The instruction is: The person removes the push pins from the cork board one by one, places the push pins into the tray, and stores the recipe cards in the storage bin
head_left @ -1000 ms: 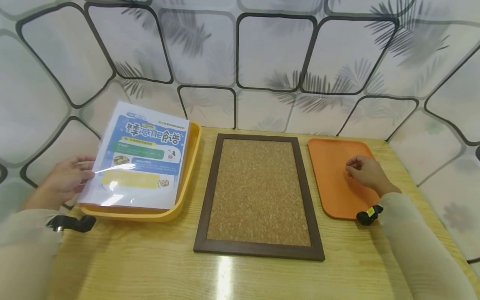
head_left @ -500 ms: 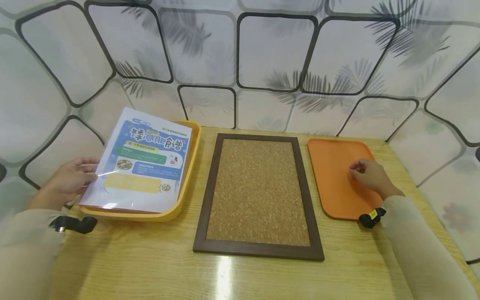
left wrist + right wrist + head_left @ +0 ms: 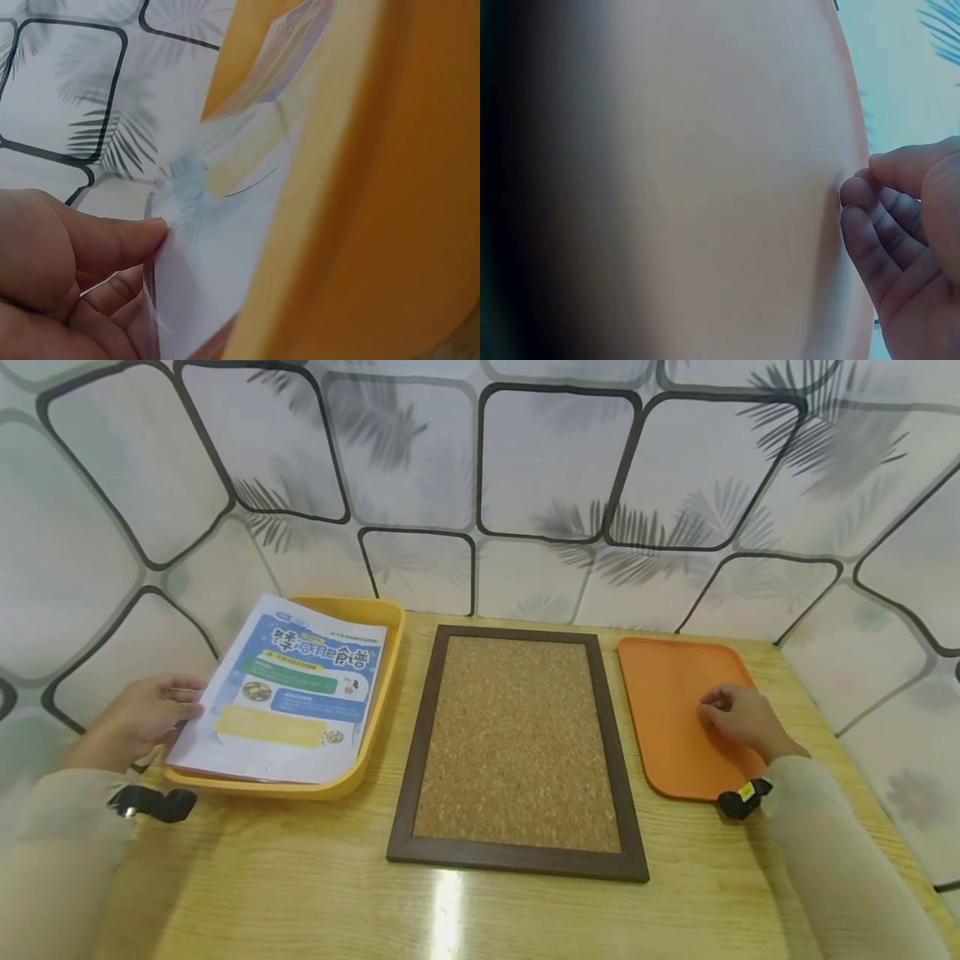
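A yellow basket [image 3: 390,652] at the left holds a printed sheet [image 3: 300,677] in a clear plastic cover, blue and white with large characters. My left hand [image 3: 153,714] pinches the sheet's left edge between thumb and fingers, just beyond the basket's left side. In the left wrist view, the thumb [image 3: 127,238] presses on the clear edge, while the basket's wall [image 3: 375,187] fills the right. Over the orange tray [image 3: 675,752] hovers my right hand [image 3: 738,714], fingers loosely curled and thumb near the fingertips. Nothing shows between them in the right wrist view.
Between basket and tray lies a cork board [image 3: 517,743] with a dark brown frame. All three rest on a light wooden table [image 3: 300,877]. A patterned cloth wall [image 3: 555,460] rises behind and along both sides.
The upper end of the sheet has come down and lies lower in the basket, the left hand shifting slightly right with it. The right hand has moved slightly right and down over the tray.
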Available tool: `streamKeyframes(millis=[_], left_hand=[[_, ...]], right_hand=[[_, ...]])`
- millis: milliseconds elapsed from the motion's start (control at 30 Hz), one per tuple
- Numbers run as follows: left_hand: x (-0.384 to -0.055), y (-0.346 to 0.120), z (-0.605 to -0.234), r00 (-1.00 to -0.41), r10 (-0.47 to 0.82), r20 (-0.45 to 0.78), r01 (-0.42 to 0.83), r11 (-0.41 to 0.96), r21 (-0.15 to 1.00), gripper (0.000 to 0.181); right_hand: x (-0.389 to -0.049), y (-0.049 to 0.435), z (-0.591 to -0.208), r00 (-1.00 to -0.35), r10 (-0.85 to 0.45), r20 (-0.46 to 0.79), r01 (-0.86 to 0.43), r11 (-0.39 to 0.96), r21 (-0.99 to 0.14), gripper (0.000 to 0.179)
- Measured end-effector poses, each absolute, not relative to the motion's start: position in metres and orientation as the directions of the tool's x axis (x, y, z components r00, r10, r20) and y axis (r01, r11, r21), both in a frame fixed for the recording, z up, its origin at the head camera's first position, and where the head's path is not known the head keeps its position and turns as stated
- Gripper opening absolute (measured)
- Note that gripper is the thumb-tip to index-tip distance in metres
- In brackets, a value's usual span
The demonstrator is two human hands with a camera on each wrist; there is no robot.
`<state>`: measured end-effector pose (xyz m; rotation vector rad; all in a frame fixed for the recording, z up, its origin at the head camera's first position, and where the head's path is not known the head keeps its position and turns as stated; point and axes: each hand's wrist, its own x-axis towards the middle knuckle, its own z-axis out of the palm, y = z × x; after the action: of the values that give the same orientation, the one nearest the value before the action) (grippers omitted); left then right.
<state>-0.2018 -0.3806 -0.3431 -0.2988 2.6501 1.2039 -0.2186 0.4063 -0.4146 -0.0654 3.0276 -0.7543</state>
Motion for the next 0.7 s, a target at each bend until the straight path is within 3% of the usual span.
streamKeyframes(millis=[233, 700], left_hand=[[-0.200, -0.379, -0.341, -0.934, -0.183, -0.306, -0.342, 0.702, 0.624, 0.049], [-0.201, -0.382, -0.334, -0.909, -0.220, -0.354, -0.393, 0.736, 0.551, 0.053]], right_hand=[[-0.219, 0.405, -0.413, -0.998, -0.051, -0.024, -0.034, 0.878, -0.477, 0.029], [-0.217, 0.404, -0.409, -0.996, -0.079, -0.030, -0.058, 0.896, -0.440, 0.029]])
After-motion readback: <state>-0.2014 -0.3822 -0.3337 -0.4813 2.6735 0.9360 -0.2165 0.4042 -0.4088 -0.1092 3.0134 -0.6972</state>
